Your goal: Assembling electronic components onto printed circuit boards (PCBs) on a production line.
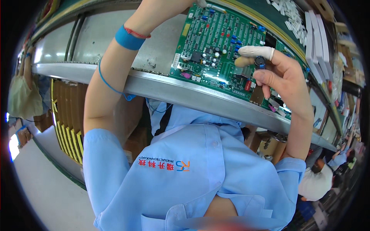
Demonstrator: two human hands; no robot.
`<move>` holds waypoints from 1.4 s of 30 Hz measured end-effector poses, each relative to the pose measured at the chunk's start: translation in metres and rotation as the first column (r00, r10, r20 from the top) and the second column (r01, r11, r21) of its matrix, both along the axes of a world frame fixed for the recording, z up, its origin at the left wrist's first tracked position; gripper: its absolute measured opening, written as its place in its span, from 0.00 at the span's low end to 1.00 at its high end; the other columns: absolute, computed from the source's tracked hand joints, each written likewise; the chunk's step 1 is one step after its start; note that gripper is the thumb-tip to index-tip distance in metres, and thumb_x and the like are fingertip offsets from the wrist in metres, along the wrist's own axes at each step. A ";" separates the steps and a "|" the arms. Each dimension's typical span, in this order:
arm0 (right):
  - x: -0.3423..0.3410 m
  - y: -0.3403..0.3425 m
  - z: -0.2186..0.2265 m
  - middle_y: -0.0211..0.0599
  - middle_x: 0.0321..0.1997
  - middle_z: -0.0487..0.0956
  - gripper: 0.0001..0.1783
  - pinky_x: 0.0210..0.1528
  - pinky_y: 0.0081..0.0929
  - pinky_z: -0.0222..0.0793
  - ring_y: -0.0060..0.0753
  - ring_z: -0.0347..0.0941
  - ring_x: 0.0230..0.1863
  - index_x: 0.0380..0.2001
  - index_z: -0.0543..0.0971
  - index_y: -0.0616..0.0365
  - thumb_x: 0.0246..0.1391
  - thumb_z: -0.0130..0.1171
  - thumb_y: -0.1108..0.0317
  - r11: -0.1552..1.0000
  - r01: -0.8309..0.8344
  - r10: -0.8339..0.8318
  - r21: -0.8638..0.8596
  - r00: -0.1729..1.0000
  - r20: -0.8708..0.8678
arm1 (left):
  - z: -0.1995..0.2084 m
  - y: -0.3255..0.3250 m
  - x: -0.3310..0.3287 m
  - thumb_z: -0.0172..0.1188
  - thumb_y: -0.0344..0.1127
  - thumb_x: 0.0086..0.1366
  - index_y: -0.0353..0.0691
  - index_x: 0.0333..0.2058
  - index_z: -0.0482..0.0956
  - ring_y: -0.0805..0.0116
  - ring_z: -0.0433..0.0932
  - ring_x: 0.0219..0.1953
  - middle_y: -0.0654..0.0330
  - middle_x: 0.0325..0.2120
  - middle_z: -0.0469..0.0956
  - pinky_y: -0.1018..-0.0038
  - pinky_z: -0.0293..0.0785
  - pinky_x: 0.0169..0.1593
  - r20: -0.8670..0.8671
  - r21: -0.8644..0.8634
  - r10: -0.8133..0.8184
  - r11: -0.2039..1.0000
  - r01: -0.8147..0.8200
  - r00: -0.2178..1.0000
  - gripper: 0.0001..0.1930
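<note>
- Pinching a small round black component (260,60) between the thumb and covered fingers, the right hand (284,75) in the head view has its grip closed just around that part.
- Over the right side of a green circuit board (223,63), the component sits in front of the board's surface; whether it touches cannot be told.
- Pale covers (255,51) sheathe two fingertips of this hand.
- At the upper edge of the view, the left hand (173,4) is at the board's far left corner, partly cut off; how open its grip is, or whether it has hold of anything, I cannot tell.
- A blue wristband (130,38) and a thin red cord (137,34) circle the left wrist.
- The board lies on the metal bench (102,32), its near edge along a grey rail (185,91).
- Small white pieces (293,23) lie scattered beyond the board, toward the upper right.
</note>
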State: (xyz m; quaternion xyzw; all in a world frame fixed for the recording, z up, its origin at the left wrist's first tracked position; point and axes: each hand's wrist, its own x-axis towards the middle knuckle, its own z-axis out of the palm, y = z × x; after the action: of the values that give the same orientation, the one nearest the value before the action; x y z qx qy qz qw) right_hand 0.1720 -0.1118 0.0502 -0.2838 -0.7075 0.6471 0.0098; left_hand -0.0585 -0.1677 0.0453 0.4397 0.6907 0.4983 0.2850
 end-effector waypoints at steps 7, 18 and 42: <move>-0.021 -0.024 -0.004 0.28 0.32 0.78 0.19 0.25 0.16 0.64 0.14 0.68 0.28 0.43 0.75 0.59 0.45 0.65 0.75 0.963 -0.055 0.038 0.264 0.997 0.068 | -0.019 -0.014 -0.027 0.59 0.35 0.62 0.32 0.39 0.77 0.75 0.75 0.22 0.58 0.24 0.78 0.77 0.73 0.27 -0.314 0.352 -0.050 0.921 0.165 0.948 0.12; -0.044 -0.047 -0.035 0.37 0.29 0.75 0.17 0.25 0.28 0.67 0.38 0.72 0.25 0.40 0.78 0.57 0.42 0.63 0.76 0.518 -0.202 0.278 0.831 0.959 0.060 | -0.027 -0.019 -0.028 0.58 0.33 0.58 0.31 0.33 0.81 0.54 0.80 0.28 0.48 0.24 0.79 0.68 0.76 0.36 -0.395 0.496 0.005 0.843 0.208 0.919 0.10; -0.050 -0.050 -0.029 0.33 0.26 0.74 0.18 0.19 0.23 0.64 0.29 0.71 0.23 0.37 0.78 0.59 0.40 0.64 0.66 0.097 -0.252 0.371 0.963 0.907 0.200 | -0.021 -0.021 -0.026 0.59 0.29 0.58 0.27 0.32 0.78 0.57 0.80 0.29 0.48 0.24 0.79 0.69 0.75 0.35 -0.351 0.380 -0.035 0.908 0.176 0.936 0.08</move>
State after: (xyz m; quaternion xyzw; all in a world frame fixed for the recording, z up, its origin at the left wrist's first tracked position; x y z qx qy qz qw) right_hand 0.1223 -0.1618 0.0212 -0.0244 -0.9952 0.0424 0.0850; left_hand -0.0845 -0.1889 0.0241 0.6048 0.5856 0.5318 0.0924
